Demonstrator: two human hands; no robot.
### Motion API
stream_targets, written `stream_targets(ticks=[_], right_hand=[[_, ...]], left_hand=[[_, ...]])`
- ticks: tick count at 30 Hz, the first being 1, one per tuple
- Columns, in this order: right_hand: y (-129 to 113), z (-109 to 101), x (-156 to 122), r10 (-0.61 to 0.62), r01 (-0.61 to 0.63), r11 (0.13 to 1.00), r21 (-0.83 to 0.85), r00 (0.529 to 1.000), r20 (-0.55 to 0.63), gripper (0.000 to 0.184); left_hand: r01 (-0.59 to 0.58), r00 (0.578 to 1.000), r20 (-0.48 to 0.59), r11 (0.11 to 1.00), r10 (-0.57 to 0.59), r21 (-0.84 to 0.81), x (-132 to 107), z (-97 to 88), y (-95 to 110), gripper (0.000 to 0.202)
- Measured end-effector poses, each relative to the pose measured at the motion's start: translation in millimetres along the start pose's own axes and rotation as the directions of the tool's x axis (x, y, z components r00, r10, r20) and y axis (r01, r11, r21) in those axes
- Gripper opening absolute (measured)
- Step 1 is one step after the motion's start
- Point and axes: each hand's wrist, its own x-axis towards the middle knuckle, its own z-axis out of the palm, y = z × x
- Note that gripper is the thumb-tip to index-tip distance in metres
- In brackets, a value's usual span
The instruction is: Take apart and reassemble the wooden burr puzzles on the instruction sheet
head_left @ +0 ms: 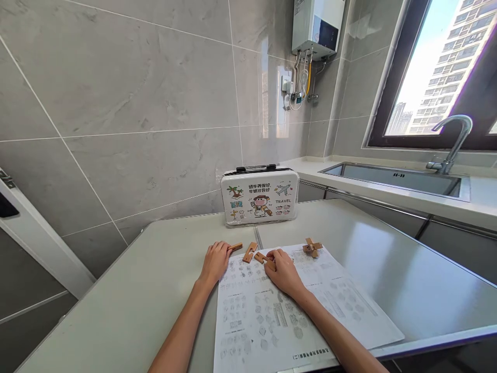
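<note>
My left hand (217, 259) rests at the sheet's upper left corner, fingers closed on a wooden puzzle piece (236, 247) whose end sticks out to the right. My right hand (282, 269) lies on the printed sheet (267, 321), its fingers closed round a notched wooden piece (261, 257) that points left. Between the hands, another notched piece (250, 252) lies flat, touched by neither. Farther right, near the sheet's top edge, sits a cross-shaped wooden puzzle (312, 247) of interlocked pieces.
A white case (260, 198) with cartoon prints stands upright at the table's (155, 290) far edge, before a tiled wall. To the right is a counter with a sink (396, 178) and tap (454, 142). A water heater (318, 28) hangs in the corner.
</note>
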Motion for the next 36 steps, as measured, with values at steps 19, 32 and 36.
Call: stream_targets(ticks=[19,32,36], right_hand=[[-12.9,-8.8,2.0,-0.005,-0.006,0.983,0.182,0.998,0.061,0.022],[-16.5,-5.3,7.9,0.105,-0.198,0.725,0.659,0.978,0.179,0.050],[-14.7,-5.5,8.9,0.133,-0.210,0.710,0.673,0.977,0.165,0.052]], left_hand=[[0.108,0.993,0.077,0.922,-0.085,-0.371,-0.4,0.2,49.8,0.037],[0.003,0.995,0.091,0.857,0.052,-0.515,-5.7,5.5,67.7,0.037],[-0.045,0.994,0.067,0.874,0.088,-0.484,-6.6,3.0,69.3,0.036]])
